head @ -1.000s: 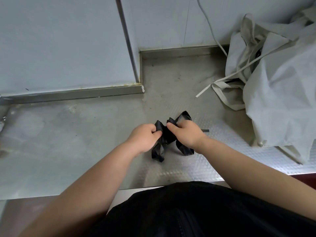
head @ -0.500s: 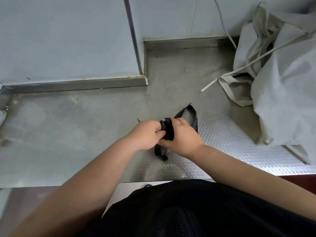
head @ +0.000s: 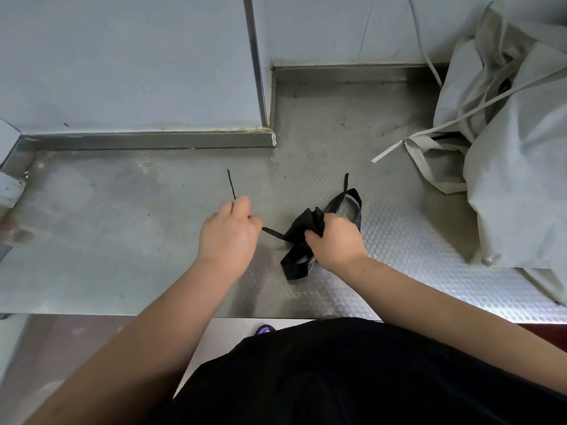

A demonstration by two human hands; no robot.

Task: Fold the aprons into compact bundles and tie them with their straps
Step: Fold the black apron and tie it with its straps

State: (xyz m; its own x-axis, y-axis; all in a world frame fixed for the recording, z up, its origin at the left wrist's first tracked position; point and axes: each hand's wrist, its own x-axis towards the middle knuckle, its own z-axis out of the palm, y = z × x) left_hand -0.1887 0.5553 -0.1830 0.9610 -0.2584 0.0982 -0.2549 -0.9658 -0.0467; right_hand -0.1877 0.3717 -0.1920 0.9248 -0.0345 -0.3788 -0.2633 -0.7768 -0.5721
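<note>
While R hand (head: 334,240) grips apron bundle (head: 306,222), L hand (head: 228,231) pinches its strap (head: 273,233), taut between both, over worktop (head: 122,240).

on the counter (head: 122,240) the apron bundle (head: 306,227) lies left of the apron heap (head: 518,185).

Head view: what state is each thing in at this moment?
Black apron bundle: bunched up, resting on the steel counter.
Black strap: stretched from the bundle to the left hand.
Left hand: grip curled on the strap.
Right hand: grips the bundle.
Grey aprons: loose unfolded heap, straps trailing.
</note>
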